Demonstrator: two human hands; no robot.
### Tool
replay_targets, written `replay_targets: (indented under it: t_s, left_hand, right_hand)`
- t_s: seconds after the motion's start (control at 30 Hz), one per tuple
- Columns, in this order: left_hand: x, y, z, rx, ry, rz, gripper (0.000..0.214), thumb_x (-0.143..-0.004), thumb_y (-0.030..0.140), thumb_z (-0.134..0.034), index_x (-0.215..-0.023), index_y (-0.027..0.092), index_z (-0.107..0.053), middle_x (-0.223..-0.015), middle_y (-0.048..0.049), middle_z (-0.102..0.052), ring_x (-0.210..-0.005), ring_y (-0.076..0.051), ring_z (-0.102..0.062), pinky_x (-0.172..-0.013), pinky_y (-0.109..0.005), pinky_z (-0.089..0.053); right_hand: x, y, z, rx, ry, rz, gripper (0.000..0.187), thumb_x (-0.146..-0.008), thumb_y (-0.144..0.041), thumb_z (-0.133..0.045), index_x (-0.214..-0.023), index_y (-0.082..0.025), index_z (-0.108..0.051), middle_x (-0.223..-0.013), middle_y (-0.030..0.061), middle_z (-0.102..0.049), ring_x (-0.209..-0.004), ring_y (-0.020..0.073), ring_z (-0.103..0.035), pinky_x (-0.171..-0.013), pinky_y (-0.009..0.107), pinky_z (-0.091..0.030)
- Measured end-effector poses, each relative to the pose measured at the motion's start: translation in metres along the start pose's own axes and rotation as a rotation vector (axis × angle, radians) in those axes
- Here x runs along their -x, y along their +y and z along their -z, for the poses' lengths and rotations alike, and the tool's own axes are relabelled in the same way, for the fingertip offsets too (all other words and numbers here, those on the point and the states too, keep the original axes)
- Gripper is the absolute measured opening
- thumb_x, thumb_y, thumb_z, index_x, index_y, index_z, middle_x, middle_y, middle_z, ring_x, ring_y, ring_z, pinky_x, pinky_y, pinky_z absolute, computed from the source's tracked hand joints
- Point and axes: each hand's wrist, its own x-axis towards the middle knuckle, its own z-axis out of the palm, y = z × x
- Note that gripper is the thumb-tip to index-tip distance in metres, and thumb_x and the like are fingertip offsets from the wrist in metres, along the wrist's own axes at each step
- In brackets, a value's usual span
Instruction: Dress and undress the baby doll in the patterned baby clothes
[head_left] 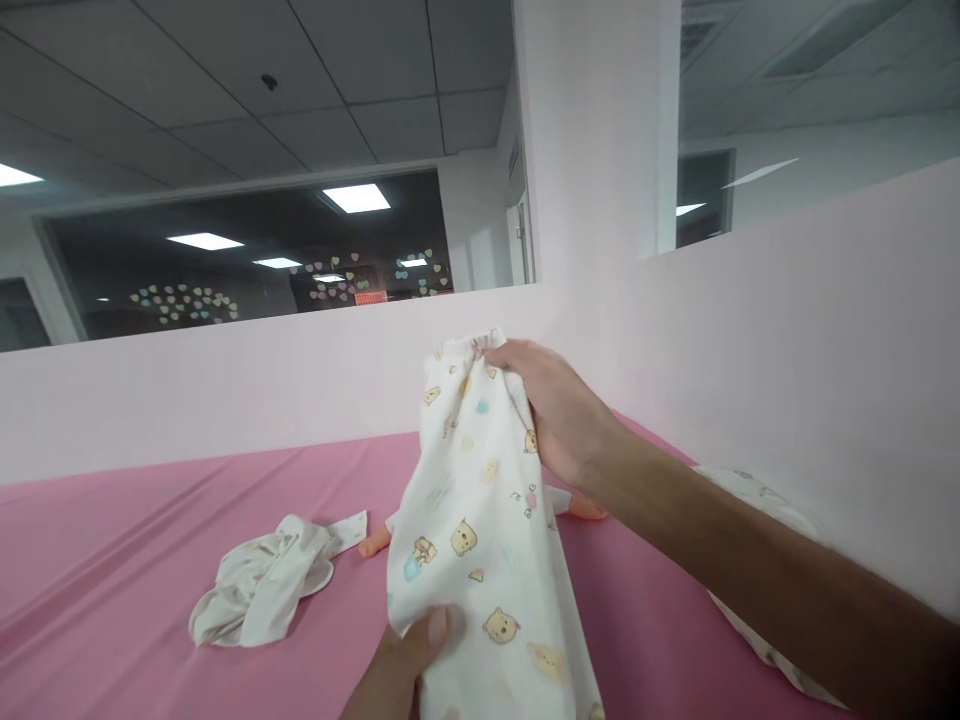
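Note:
A pair of white baby pants with a bear print hangs upright in front of me, gathered waistband on top. My right hand pinches the waistband at its right side, thumb over the front. Lower down, my left hand grips the left edge of the pants, its thumb on the printed cloth and its other fingers hidden behind. Behind the pants lies a doll, mostly hidden; only its two small hands and bits of white sleeve show, one on each side.
A crumpled white cloth garment lies to the left on the pink sheet. At the right, partly behind my forearm, is another white printed cloth. A pale wall with windows above closes off the back and right side.

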Motion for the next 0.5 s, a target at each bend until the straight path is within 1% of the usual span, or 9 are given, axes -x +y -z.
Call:
replay_targets:
  t_s: [0.07, 0.1, 0.17, 0.23, 0.3, 0.37, 0.43, 0.5]
  left_hand:
    - [-0.003, 0.003, 0.012, -0.005, -0.064, 0.037, 0.091, -0.06, 0.049, -0.085, -0.141, 0.024, -0.051, -0.121, -0.0155, -0.068, -0.125, -0.041, -0.053, -0.109, -0.054, -0.041]
    - [-0.005, 0.004, 0.019, -0.023, -0.075, 0.045, 0.091, -0.059, 0.047, -0.087, -0.14, 0.024, -0.053, -0.119, -0.0154, -0.07, -0.124, -0.042, -0.054, -0.109, -0.054, -0.04]
    - [-0.011, 0.007, 0.031, -0.066, -0.067, 0.037, 0.087, -0.059, 0.039, -0.088, -0.138, 0.022, -0.056, -0.114, -0.015, -0.072, -0.123, -0.042, -0.055, -0.11, -0.055, -0.039]
    - [-0.015, 0.008, 0.036, -0.1, -0.054, 0.022, 0.084, -0.061, 0.033, -0.087, -0.138, 0.022, -0.055, -0.115, -0.0147, -0.071, -0.122, -0.042, -0.055, -0.109, -0.056, -0.039]
    - [-0.016, 0.008, 0.033, -0.127, -0.058, 0.015, 0.087, -0.061, 0.031, -0.087, -0.14, 0.023, -0.053, -0.119, -0.0141, -0.07, -0.122, -0.041, -0.055, -0.109, -0.055, -0.04]
    - [-0.013, 0.008, 0.023, -0.155, -0.04, 0.018, 0.089, -0.061, 0.031, -0.087, -0.142, 0.023, -0.051, -0.12, -0.0139, -0.069, -0.122, -0.039, -0.057, -0.109, -0.053, -0.041]
    - [-0.005, 0.01, 0.011, -0.165, 0.021, 0.016, 0.087, -0.062, 0.031, -0.087, -0.14, 0.021, -0.052, -0.119, -0.0141, -0.07, -0.121, -0.038, -0.057, -0.107, -0.051, -0.044]
    - [0.005, 0.015, 0.001, -0.177, 0.123, 0.01, 0.082, -0.061, 0.032, -0.087, -0.136, 0.019, -0.057, -0.117, -0.0142, -0.071, -0.12, -0.039, -0.058, -0.104, -0.05, -0.047]
  right_hand:
    - [-0.004, 0.006, 0.005, -0.016, -0.027, -0.062, 0.015, -0.075, -0.024, -0.065, -0.081, -0.022, -0.051, -0.081, 0.0019, -0.056, -0.07, 0.016, -0.056, -0.064, 0.031, -0.048]
    - [-0.005, 0.009, 0.007, -0.018, -0.038, -0.072, 0.016, -0.075, -0.024, -0.065, -0.081, -0.021, -0.051, -0.081, 0.0018, -0.056, -0.071, 0.0161, -0.056, -0.064, 0.031, -0.048]
    - [-0.006, 0.013, 0.007, -0.027, -0.045, -0.065, 0.018, -0.074, -0.026, -0.067, -0.083, -0.022, -0.053, -0.083, 0.0012, -0.057, -0.075, 0.0165, -0.057, -0.066, 0.031, -0.048]
    - [-0.005, 0.015, 0.006, -0.04, -0.057, -0.051, 0.021, -0.073, -0.025, -0.07, -0.086, -0.022, -0.054, -0.085, 0.0006, -0.058, -0.076, 0.0159, -0.058, -0.066, 0.03, -0.049]
    - [-0.006, 0.016, 0.005, -0.033, -0.064, -0.039, 0.025, -0.072, -0.025, -0.07, -0.091, -0.024, -0.055, -0.087, 0.0006, -0.06, -0.076, 0.0161, -0.06, -0.066, 0.029, -0.049]
    - [-0.007, 0.017, 0.008, 0.014, -0.018, -0.034, 0.034, -0.072, -0.026, -0.07, -0.101, -0.026, -0.054, -0.09, 0.0016, -0.063, -0.078, 0.0174, -0.062, -0.066, 0.03, -0.05]
    - [-0.01, 0.022, 0.016, 0.082, 0.073, -0.06, 0.043, -0.072, -0.026, -0.069, -0.11, -0.027, -0.051, -0.093, 0.0028, -0.064, -0.08, 0.0184, -0.063, -0.066, 0.031, -0.05]
    - [-0.01, 0.031, 0.027, 0.15, 0.158, -0.12, 0.046, -0.072, -0.026, -0.068, -0.114, -0.027, -0.048, -0.094, 0.0036, -0.064, -0.079, 0.0179, -0.062, -0.066, 0.031, -0.05]
